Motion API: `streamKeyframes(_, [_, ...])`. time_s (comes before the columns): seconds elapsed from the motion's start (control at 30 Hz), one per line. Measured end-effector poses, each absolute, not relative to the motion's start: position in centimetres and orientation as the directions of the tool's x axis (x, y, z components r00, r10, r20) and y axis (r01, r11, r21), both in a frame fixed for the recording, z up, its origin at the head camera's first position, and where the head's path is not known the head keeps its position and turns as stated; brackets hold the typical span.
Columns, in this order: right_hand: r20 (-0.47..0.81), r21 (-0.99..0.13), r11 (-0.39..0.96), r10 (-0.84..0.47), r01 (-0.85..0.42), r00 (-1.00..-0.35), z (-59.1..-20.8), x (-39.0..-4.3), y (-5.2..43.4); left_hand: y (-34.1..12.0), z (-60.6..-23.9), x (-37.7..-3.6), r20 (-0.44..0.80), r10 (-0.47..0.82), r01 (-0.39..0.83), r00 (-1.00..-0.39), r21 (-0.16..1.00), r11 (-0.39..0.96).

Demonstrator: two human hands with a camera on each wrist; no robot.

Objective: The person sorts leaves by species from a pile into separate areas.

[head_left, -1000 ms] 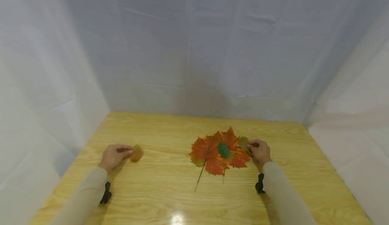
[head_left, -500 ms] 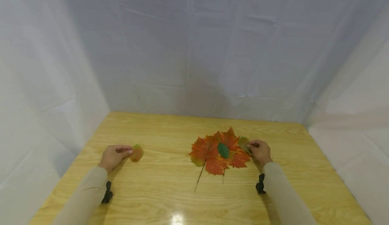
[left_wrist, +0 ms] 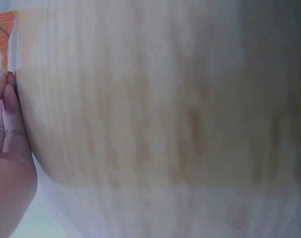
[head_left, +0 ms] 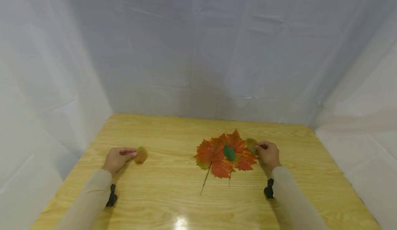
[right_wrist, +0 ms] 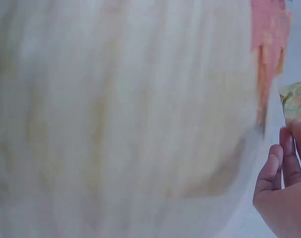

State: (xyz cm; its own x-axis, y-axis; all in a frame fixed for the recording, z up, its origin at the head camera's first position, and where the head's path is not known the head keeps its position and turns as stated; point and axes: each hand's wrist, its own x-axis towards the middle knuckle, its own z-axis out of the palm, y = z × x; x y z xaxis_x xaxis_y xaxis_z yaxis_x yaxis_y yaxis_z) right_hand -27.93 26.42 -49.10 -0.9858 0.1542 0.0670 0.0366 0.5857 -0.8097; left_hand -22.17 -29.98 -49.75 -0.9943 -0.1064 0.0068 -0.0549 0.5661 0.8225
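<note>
In the head view my left hand pinches a small orange-green leaf just above the wooden table at the left. My right hand pinches a small olive-green leaf at the right edge of a pile of red-orange maple leaves. A small dark green leaf lies on top of that pile. The left wrist view shows my fingers and a bit of orange leaf at the left edge. The right wrist view shows my fingers under the olive leaf.
White cloth walls close in the table on the left, back and right. Two thin stems trail from the maple leaves toward me. A black strap sits on each of my wrists.
The right hand and its olive leaf have shifted slightly right and up. The left hand and its leaf have barely moved.
</note>
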Motion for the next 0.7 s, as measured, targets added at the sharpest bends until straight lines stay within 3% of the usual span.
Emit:
streamKeyframes(0.33, [0.058,-0.867,0.499,0.095,-0.003,-0.994,-45.4,-27.7,22.7,-29.6,-49.4,-21.8,-0.009,-0.108,-0.069,-0.994,0.815,0.576])
streamKeyframes(0.7, [-0.02,-0.965,0.261,-0.015,0.015,-1.0,-45.1,-26.5,11.2,-29.3,-49.8,-22.2,-0.009,-0.116,-0.073,-0.993,0.824,0.562])
